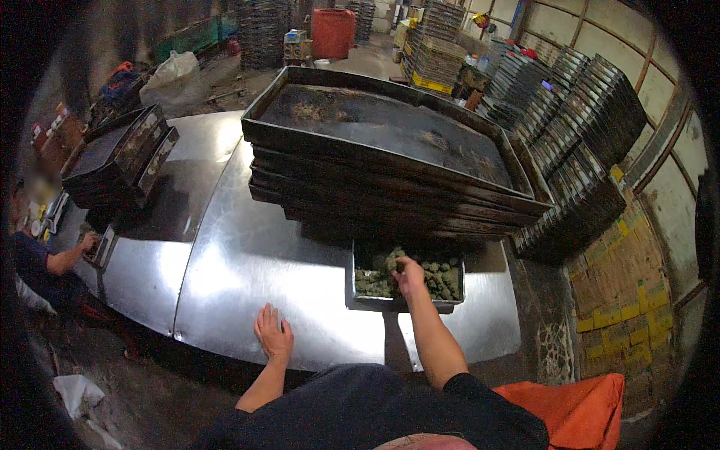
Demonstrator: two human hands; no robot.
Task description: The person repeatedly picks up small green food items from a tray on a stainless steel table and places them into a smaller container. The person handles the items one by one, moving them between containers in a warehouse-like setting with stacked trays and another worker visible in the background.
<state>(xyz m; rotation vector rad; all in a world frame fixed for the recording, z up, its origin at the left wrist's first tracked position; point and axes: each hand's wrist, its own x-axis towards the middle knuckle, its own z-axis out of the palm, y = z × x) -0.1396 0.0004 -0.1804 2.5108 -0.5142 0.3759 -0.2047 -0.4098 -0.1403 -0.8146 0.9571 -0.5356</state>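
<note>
My right hand [409, 276] reaches into a metal box [350, 281] near the table's front edge. Its fingers are closed round a greenish-brown lump [395, 259]; what the lump is made of I cannot make out. Several similar lumps [442, 276] lie in the box on both sides of the hand. My left hand [274, 331] rests on the shiny metal tabletop [262, 270] to the left of the box, fingers stretched out, holding nothing. Just behind the box rises a stack of large dark trays [390, 169], which overhangs and shades the box's far side.
Another person's hand [88, 241] works at the table's left end beside smaller stacked trays [112, 161]. Tall tray stacks [592, 112] stand to the right. An orange cloth [570, 405] lies close by my right side; a red container [333, 34] stands at the back.
</note>
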